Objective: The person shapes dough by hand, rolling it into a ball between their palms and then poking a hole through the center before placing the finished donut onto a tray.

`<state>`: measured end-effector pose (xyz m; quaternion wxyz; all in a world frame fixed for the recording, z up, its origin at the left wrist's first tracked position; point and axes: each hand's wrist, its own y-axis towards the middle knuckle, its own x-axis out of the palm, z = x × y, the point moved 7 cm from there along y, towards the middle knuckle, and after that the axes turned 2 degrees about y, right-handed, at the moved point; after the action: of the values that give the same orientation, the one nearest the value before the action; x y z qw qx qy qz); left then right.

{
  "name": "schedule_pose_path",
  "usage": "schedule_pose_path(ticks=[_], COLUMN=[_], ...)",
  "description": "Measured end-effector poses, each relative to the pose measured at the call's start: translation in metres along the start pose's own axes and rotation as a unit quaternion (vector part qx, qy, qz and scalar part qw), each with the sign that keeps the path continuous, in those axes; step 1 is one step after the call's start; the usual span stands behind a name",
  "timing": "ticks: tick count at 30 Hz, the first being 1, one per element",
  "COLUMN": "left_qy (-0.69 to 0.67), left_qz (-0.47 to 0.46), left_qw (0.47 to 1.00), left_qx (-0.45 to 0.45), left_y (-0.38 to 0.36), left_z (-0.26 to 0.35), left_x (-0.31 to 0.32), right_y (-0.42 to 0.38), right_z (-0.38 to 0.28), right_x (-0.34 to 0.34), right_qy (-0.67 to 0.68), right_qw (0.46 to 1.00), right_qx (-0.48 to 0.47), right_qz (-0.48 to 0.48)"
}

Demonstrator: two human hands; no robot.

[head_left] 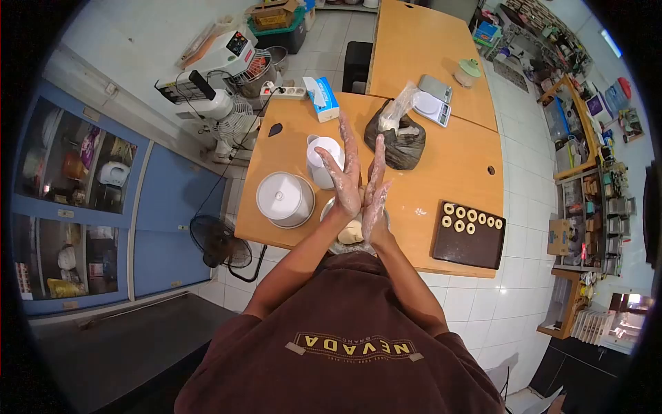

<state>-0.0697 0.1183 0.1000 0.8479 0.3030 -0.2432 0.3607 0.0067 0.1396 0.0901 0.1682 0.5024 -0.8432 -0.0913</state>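
My left hand (343,165) and my right hand (376,193) are raised palm to palm, dusted with white flour. Their fingers stretch out straight, with the left thumb held apart. Whether anything lies between the lower palms is hidden. Just below them, a lump of pale dough (352,232) sits in a round bowl (335,246) near the table's front edge, partly covered by my wrists. To the right, a dark baking tray (467,250) carries several dough rings (460,212) grouped along its far side.
On the table (414,238) stand a white lidded container (279,195), a white jug (324,153), a tissue box (323,100), a black plastic bag (396,148), a digital scale (431,107) and a green-lidded jar (467,72). A power strip (288,92) lies at the far left edge.
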Motion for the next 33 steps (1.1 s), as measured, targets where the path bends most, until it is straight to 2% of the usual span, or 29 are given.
schedule_pose_path(ticks=[4, 7, 11, 15, 19, 23, 28, 33], left_qy=[0.132, 0.252, 0.325, 0.323, 0.234, 0.164, 0.244, 0.263], left_qz=[-0.038, -0.092, -0.146, -0.157, -0.108, -0.108, -0.104, -0.116], left_qw=[0.99, 0.963, 0.934, 0.933, 0.966, 0.979, 0.961, 0.957], left_qx=[0.002, 0.014, 0.022, 0.028, -0.014, 0.047, 0.076, 0.046], left_y=[-0.01, -0.028, -0.052, -0.061, -0.056, -0.032, -0.017, -0.023], left_z=[-0.021, -0.033, -0.04, -0.034, 0.003, 0.034, 0.039, 0.013], left_x=[-0.006, -0.008, -0.005, 0.006, 0.044, 0.059, 0.053, 0.031], right_y=[-0.004, -0.004, 0.0, 0.006, 0.01, 0.003, -0.009, -0.017], right_z=[-0.01, -0.02, -0.019, -0.049, -0.047, -0.052, -0.063, -0.057], right_x=[0.002, 0.001, -0.011, -0.014, -0.019, -0.009, 0.008, 0.008], right_qy=[0.022, 0.038, 0.031, 0.018, -0.059, -0.104, -0.109, -0.113], right_qw=[1.0, 0.999, 0.999, 0.994, 0.986, 0.985, 0.985, 0.988], right_qx=[-0.001, -0.002, 0.005, -0.033, -0.138, -0.126, -0.119, -0.095], right_qz=[0.008, 0.015, 0.03, 0.102, 0.078, 0.06, 0.059, 0.049])
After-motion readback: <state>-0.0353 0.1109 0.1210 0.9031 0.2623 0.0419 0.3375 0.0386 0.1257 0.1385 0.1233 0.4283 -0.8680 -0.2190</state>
